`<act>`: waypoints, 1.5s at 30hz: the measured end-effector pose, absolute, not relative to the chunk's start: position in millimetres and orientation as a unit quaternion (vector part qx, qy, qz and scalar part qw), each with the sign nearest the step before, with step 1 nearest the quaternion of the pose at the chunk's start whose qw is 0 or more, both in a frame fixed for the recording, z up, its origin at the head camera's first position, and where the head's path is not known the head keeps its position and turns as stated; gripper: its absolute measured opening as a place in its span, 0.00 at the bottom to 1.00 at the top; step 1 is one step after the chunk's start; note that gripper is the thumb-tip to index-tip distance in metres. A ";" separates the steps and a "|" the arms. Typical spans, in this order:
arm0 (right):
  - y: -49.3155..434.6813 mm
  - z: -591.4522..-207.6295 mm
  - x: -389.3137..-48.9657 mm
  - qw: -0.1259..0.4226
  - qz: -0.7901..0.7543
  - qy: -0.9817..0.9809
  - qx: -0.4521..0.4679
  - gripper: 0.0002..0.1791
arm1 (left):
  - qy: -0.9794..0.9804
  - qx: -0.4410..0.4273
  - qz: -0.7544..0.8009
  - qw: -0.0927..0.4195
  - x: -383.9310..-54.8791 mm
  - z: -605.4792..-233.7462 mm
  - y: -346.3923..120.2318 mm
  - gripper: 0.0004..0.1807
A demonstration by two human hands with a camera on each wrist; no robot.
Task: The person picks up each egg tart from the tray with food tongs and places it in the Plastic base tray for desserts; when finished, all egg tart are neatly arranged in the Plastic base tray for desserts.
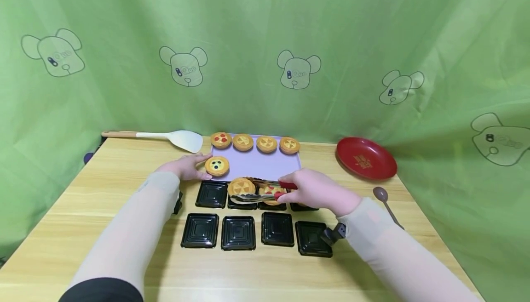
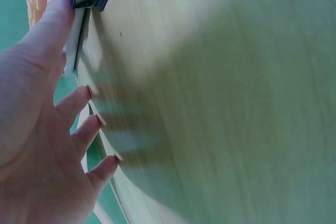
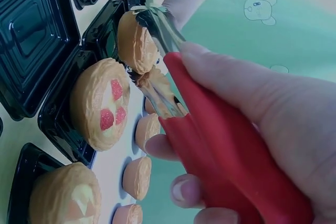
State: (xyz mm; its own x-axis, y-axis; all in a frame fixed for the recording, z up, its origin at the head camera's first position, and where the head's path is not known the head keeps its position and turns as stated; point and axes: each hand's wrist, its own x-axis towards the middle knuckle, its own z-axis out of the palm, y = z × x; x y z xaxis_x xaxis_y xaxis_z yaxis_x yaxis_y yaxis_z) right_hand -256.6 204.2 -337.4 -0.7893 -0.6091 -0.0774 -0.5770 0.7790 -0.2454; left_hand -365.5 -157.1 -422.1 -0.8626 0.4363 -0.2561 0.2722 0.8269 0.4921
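Note:
My right hand point(image 1: 320, 190) grips red-handled tongs point(image 3: 210, 145). The metal tips hold a fruit tart point(image 1: 241, 187) with pale wedge topping over a black square tray; whether it touches the tray cannot be told. A strawberry-topped tart point(image 3: 102, 104) sits in the tray beside it, partly behind the tongs in the head view. A further tart point(image 3: 65, 195) lies in the end tray. My left hand point(image 1: 188, 167) touches the left edge of the lavender board point(image 1: 261, 164) with thumb and forefinger, beside a tart with dark berries point(image 1: 217, 166). Its other fingertips rest against the table in the left wrist view.
Several tarts point(image 1: 266, 144) line the board's back edge. Black square trays point(image 1: 238, 233) form two rows in front. A white spatula point(image 1: 186, 140) lies back left. To the right are a red plate point(image 1: 366, 158) and a brown spoon point(image 1: 381, 194). A green curtain point(image 1: 248, 26) hangs behind.

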 end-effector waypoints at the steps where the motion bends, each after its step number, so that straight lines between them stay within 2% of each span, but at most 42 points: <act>1: 203.5 -337.5 -256.8 0.076 -0.099 0.940 -0.317 0.13 | 0.938 0.190 0.226 0.182 -364.9 -421.3 -157.0 0.49; 11: 198.6 -339.8 -259.0 0.069 -0.078 0.942 -0.318 0.16 | 0.937 0.183 0.232 0.185 -371.2 -427.6 -159.0 0.51; 19: 199.0 -329.5 -258.3 0.085 -0.098 0.947 -0.295 0.17 | 0.937 0.183 0.233 0.186 -379.9 -437.5 -161.2 0.52; 29: 187.5 -312.7 -268.3 0.072 -0.139 0.952 -0.264 0.34 | 0.939 0.180 0.226 0.186 -368.7 -425.6 -157.2 0.49; 38: 149.6 -327.1 -296.9 0.049 -0.094 0.964 -0.246 0.28 | 0.938 0.182 0.229 0.188 -362.4 -419.8 -157.7 0.48; 45: 134.5 -341.2 -312.5 0.062 -0.100 0.964 -0.237 0.24 | 0.940 0.179 0.220 0.190 -366.9 -422.6 -158.5 0.48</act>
State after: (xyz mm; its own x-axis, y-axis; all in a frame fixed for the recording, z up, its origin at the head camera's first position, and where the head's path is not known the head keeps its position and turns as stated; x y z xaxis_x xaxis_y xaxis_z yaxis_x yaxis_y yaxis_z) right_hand -312.5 134.5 -341.2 -0.8800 -0.4695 -0.0716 -0.4449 0.8677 -0.2216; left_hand -366.9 -158.5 -422.6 -0.8632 0.4205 -0.2793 0.2530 0.8391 0.4815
